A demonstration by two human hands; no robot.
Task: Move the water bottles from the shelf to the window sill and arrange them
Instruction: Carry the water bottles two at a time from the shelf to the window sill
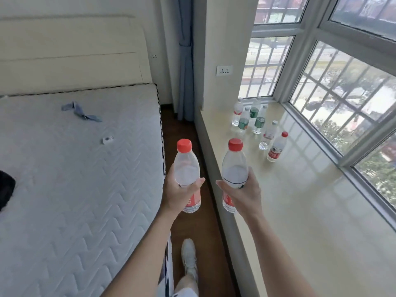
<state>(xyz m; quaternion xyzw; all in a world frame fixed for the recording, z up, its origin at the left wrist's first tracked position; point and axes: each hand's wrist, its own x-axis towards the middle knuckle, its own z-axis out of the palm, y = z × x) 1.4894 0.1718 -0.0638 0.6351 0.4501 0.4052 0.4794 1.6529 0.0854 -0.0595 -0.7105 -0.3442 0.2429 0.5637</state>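
Observation:
My left hand [181,192] grips a clear water bottle [186,166] with a red cap and red label, held upright over the wooden floor between bed and sill. My right hand [243,190] grips a second red-capped bottle [234,168], upright at the near edge of the cream window sill [310,200]. Several bottles stand on the sill farther along: a red-capped one [277,146], a clear one with a white cap [269,136], and a cluster with green and red labels [249,117] near the wall corner. No shelf is in view.
A bare white mattress [75,179] lies to the left, with a blue cloth [80,111], a small white item [107,139] and a dark object [6,189] on it. A grey curtain [185,61] hangs in the corner. Barred windows [342,93] line the sill. My white shoe [189,258] is on the floor strip.

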